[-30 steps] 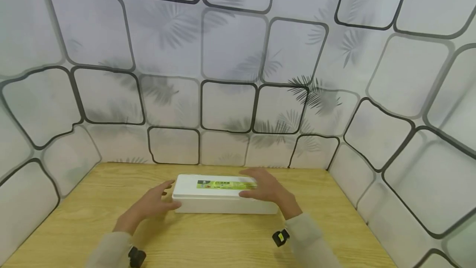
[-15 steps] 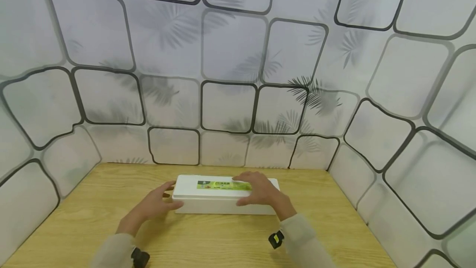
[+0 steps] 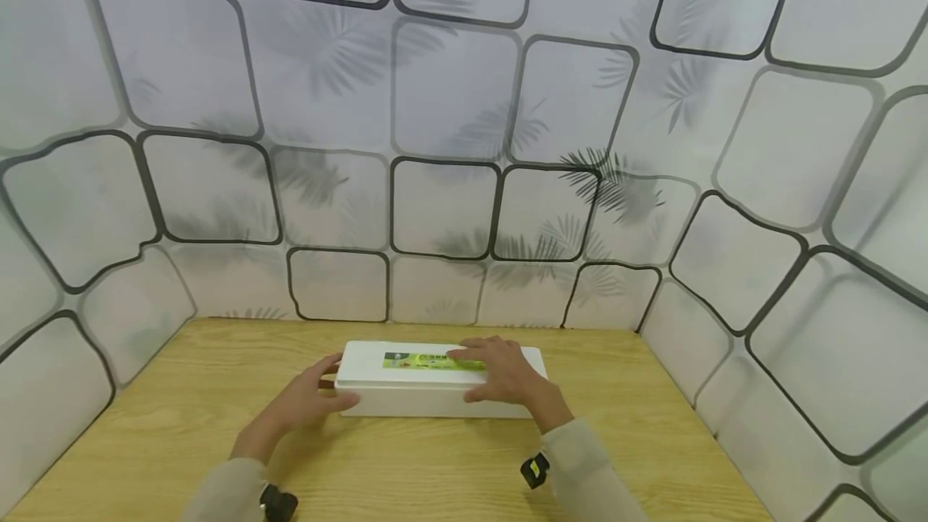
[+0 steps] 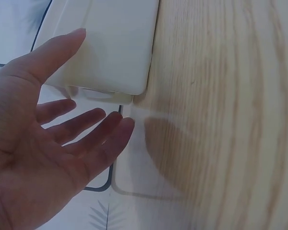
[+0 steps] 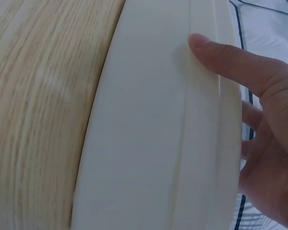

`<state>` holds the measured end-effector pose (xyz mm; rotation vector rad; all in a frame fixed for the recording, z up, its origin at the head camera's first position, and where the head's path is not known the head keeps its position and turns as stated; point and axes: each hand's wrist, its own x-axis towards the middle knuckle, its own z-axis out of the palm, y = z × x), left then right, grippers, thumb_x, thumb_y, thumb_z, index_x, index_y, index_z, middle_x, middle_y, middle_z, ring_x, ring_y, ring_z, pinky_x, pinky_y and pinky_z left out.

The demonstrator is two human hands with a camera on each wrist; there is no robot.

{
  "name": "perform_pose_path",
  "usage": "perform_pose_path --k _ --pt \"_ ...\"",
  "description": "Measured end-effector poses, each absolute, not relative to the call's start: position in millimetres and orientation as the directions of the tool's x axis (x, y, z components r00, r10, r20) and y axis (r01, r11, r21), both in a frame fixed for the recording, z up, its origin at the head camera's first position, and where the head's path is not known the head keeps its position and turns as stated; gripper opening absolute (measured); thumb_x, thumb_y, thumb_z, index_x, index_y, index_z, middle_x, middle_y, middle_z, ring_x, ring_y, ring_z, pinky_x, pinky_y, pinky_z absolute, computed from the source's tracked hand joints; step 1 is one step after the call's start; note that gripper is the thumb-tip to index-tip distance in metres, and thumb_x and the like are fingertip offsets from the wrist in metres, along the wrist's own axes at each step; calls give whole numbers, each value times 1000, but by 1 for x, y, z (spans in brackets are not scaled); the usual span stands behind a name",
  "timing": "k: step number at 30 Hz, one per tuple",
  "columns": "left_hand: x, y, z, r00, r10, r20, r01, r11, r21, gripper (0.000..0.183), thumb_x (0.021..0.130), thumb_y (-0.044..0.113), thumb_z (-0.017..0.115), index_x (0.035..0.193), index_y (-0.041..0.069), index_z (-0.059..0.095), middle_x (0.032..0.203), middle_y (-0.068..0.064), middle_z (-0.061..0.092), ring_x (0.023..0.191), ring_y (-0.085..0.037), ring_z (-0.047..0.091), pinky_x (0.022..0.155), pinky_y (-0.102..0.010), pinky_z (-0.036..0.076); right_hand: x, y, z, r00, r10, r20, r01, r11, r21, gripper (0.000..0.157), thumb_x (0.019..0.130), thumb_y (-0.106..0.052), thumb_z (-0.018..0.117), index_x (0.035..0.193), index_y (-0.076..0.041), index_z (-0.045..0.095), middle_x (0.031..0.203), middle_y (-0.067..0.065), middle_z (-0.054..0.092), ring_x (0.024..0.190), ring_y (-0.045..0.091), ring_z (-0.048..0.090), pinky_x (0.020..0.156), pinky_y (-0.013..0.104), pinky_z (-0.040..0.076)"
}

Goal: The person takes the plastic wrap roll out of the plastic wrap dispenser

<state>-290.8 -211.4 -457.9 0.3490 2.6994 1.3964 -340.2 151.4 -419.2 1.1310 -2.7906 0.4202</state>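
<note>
From my station I see the closed white box (image 3: pixel 413 402) lying crosswise on the wood-grained surface (image 3: pixel 391 466), a yellow-green label (image 3: pixel 420 361) on its lid (image 3: pixel 364 361). The left hand (image 3: pixel 300 403) is at its left end, fingers spread and gripping nothing. The right hand (image 3: pixel 510 375) arches over the lid's right part, thumb at the front edge; I cannot tell whether those fingers grip.
</note>
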Motion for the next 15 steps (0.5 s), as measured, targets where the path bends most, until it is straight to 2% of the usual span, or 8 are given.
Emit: perform_pose_path --k 5,9,15 --pt "-294 -211 -461 -971 235 39 167 554 815 93 89 29 83 158 -5 30 149 -35 48 128 -50 58 104 -59 54 -341 154 -425 -724 -655 213 -689 678 -255 61 83 -36 86 139 -23 67 153 13 57 136 41 53 106 73 38" --pt "-296 -212 -465 -970 239 41 170 548 819 94 89 28 83 158 -6 30 151 -35 47 129 -51 57 105 -59 53 -341 156 -428 -714 -655 249 -700 660 -271 58 82 -33 87 136 -22 69 151 15 57 134 41 54 104 72 38" --pt "-296 -211 -465 -970 238 40 163 527 834 95 88 26 84 158 -7 28 152 -34 46 130 -52 56 106 -59 52 -340 154 -429 -718 -639 276 -696 660 -281 56 82 -32 88 134 -24 71 150 12 58 134 40 53 104 70 38"
